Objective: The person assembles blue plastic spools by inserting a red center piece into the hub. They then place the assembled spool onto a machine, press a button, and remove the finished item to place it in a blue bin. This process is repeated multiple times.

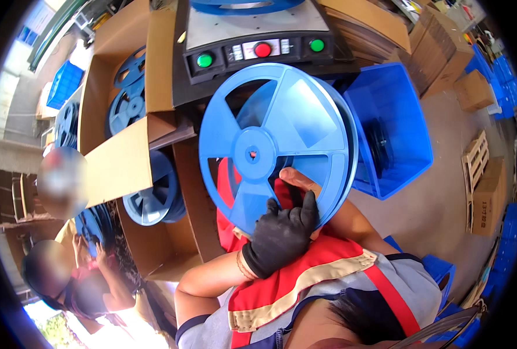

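A large light-blue plastic reel (252,152) is held up in front of my body, its spoked face toward me. It has two flanges, with a hub between them. My left hand (279,238), in a black glove, is closed on the lower part of the near flange, fingers at the rim and opening. My right hand (296,178) is partly hidden behind the reel; bare fingers show through a lower opening, gripping it from the right side. Just beyond the reel stands a machine with a dark control panel (223,61), which has a red button (262,50) and two green ones.
Another blue reel (247,6) lies on the machine top. Open cardboard boxes (121,166) with blue reels stand at the left. A blue bin (407,116) holding dark reels is at the right. A co-worker (89,285) handles reels at the lower left.
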The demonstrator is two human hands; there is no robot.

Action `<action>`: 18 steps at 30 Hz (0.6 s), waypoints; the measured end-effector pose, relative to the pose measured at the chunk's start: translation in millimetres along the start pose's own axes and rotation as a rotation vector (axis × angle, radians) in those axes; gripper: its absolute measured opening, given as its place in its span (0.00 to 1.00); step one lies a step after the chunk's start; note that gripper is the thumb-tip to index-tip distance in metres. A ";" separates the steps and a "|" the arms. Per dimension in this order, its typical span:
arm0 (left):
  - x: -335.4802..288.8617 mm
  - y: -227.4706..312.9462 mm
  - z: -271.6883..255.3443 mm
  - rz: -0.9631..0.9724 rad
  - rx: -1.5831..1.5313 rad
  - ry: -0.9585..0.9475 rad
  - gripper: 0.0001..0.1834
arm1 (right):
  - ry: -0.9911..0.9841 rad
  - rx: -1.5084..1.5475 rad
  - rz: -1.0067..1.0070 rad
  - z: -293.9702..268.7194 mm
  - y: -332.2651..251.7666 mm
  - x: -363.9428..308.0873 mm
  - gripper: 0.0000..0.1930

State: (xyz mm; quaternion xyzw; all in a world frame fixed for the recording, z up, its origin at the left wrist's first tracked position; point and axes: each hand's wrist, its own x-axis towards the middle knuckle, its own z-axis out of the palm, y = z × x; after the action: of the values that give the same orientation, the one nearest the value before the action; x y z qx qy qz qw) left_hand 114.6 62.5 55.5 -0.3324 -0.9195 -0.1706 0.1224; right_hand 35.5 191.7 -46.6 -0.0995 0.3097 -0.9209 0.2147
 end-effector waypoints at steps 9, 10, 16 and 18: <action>35.8 10.5 1.1 0.191 -0.330 0.109 0.18 | -0.225 0.264 -0.289 -30.3 8.5 37.0 0.49; 36.3 1.8 -3.7 0.217 -0.261 0.181 0.17 | -0.251 0.312 -0.322 -31.3 12.8 35.9 0.50; 42.2 -45.5 -65.4 -0.398 -0.105 0.018 0.27 | -0.235 0.110 -0.168 -37.8 -23.3 25.5 0.56; 41.8 -61.1 -57.6 -0.544 -0.335 -0.274 0.37 | -0.168 -0.235 -0.229 -26.4 -39.2 26.5 0.52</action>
State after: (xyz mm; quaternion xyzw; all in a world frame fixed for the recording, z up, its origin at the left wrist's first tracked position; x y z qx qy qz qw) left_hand 49.8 19.6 108.0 -0.1102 -0.9416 -0.2992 -0.1082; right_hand -9.5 221.6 -42.0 -0.2349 0.3830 -0.8852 0.1204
